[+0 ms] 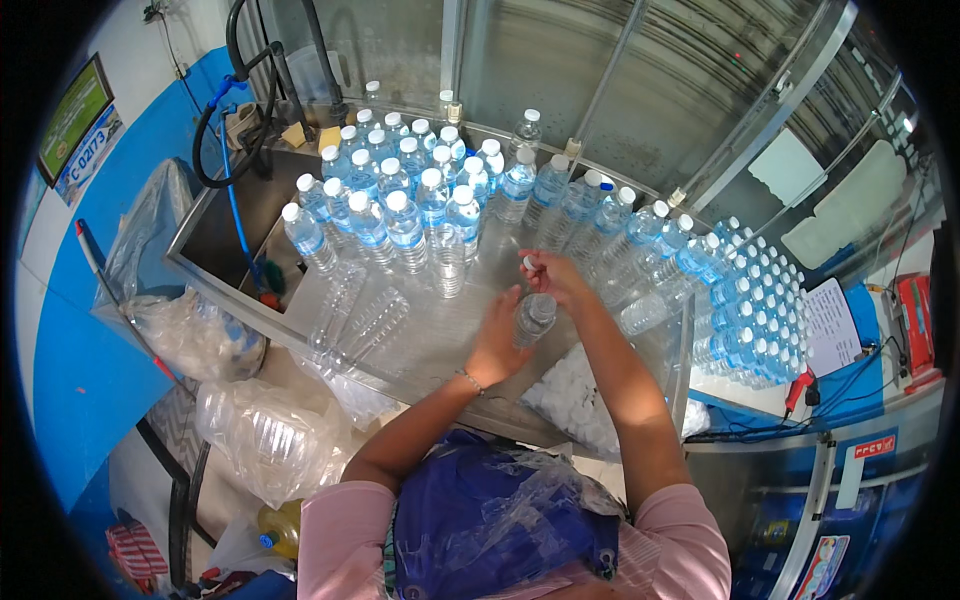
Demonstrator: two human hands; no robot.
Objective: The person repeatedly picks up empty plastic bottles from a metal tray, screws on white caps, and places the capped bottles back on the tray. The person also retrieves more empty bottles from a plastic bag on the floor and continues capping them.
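My left hand point(498, 342) is wrapped around a clear plastic bottle point(534, 318), held upright over the steel counter point(442, 337). The bottle's mouth looks uncapped. Just above it, my right hand point(556, 280) pinches a white screw cap point(529, 262) between the fingertips. A clear bag of white caps point(574, 390) sits by my right forearm at the counter's front edge. Capped bottles with blue labels point(405, 232) stand in a group beyond my left hand. To its left, two clear bottles without visible caps point(375, 322) lie on their sides.
A steel sink basin point(225, 225) with a blue hose point(234, 187) lies left. More capped bottles point(622, 225) line the back right. Densely packed bottles point(750, 315) fill a side table, near a red-handled tool point(796, 391). Plastic bags point(270, 435) hang below the counter's left edge.
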